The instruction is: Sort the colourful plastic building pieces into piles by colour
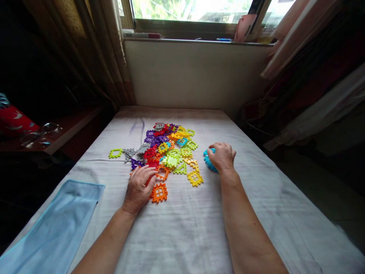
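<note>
A pile of colourful plastic pieces (171, 161) lies on the white cloth (188, 236). My left hand (139, 186) rests at the pile's near left side, fingers slightly apart, over red and orange pieces. Just right of its fingertips is an orange window piece (159, 193). To the right of the pile, my right hand (224, 156) has its fingers curled over blue pieces (210, 161), partly hiding them. A yellow window piece (195, 178) lies between the hands. At the pile's far left are grey pieces (129, 154) and a lime frame (115, 153).
A light blue cloth (62, 220) lies at the near left. Glasses (42, 133) and a red item (15, 118) sit on a dark side table (76, 123). Curtains hang at the left; clothes hang at the right. A pink cup (244, 28) stands on the windowsill.
</note>
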Demonstrator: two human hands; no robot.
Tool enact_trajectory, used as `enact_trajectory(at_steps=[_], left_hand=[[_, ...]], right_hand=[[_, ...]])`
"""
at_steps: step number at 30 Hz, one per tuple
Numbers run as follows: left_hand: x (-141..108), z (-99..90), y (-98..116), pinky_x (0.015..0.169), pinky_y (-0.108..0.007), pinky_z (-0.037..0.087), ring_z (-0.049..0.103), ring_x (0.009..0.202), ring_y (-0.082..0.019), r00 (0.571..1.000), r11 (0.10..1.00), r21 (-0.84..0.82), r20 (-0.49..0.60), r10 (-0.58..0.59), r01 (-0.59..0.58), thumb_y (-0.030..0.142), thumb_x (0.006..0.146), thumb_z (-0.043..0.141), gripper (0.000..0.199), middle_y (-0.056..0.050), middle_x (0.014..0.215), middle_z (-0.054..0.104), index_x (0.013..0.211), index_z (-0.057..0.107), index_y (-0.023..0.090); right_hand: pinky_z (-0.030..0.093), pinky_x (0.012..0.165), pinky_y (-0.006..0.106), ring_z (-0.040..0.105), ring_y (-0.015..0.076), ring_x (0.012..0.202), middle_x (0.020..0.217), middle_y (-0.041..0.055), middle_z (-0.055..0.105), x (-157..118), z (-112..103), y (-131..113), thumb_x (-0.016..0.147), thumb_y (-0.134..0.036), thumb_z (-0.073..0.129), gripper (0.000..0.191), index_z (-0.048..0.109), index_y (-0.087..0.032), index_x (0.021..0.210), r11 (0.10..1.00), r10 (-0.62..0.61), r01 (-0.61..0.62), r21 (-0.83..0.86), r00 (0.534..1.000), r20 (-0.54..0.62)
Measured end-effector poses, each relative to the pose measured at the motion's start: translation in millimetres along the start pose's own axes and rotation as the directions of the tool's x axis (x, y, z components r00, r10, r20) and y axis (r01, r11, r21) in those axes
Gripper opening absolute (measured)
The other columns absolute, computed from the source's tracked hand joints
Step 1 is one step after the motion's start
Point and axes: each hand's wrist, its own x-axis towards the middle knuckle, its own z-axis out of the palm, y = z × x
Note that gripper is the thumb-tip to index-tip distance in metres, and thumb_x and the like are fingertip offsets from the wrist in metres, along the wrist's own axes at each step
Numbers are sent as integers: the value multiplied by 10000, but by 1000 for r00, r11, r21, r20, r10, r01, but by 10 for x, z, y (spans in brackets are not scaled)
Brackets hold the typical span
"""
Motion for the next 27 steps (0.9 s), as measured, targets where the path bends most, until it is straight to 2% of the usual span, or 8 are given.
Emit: enact_trajectory(at_steps=[4,8,11,13,18,22,25,27], left_hand=[[-4,-13,27,1093,-528,381,649,1103,-255,1000,998,60,3,-2,2,316,929,511,218,-33,1065,756,997,713,269],[-6,-47,25,1128,-550,330,639,1111,-271,1000,995,103,17,12,-13,362,910,550,209,-42,1065,754,1002,713,269],[-3,-83,-3,1156,-561,285,635,1114,-274,1000,991,132,24,16,-19,366,908,549,210,-43,1063,752,987,720,274],[1,-105,-27,1161,-562,274,636,1106,-271,1000,989,146,15,10,-12,366,908,548,207,-41,1052,753,964,726,276],[10,-123,-72,1141,-564,299,642,1087,-271,1000,988,154,-20,-3,6,380,917,535,216,-37,1042,752,929,728,284],[8,-104,-90,1136,-588,297,612,1153,-291,1000,987,162,5,-12,11,381,916,534,244,-52,1130,730,1032,728,289],[3,-85,-100,1144,-639,255,524,1286,-333,999,984,177,49,-3,-6,392,895,558,292,-68,1301,657,1127,721,320],[-1,-75,-107,1148,-662,227,479,1336,-348,997,983,181,79,6,-20,397,889,567,285,-64,1357,621,1118,729,345]], right_hand=[[385,988,443,521,296,1191,1195,96,701,-151,-62,-488,885,-273,560,229,750,-243,1008,969,-239,232,86,967,86],[342,1075,430,458,281,1319,1386,79,610,-445,18,-985,926,-339,575,441,594,-275,1363,864,-501,469,184,834,229],[317,1089,458,392,294,1396,1479,88,527,-609,112,-1128,944,-414,568,447,578,-313,1379,808,-588,556,195,741,324],[317,1078,467,399,297,1392,1471,96,532,-645,147,-1121,954,-444,552,395,628,-308,1317,795,-603,575,191,717,351],[369,973,387,586,228,1114,1194,67,706,-553,99,-1024,991,-415,484,317,753,-248,1003,823,-562,549,143,753,342],[383,894,385,612,234,970,939,91,743,-479,8,-991,956,-413,543,343,760,-206,792,866,-469,498,47,777,419],[392,891,392,606,252,994,933,89,742,-481,-16,-997,920,-396,595,270,760,-216,804,881,-449,469,58,793,412],[392,928,400,587,263,1066,1039,82,736,-506,0,-1016,897,-385,626,209,758,-239,967,873,-481,476,108,802,354]])
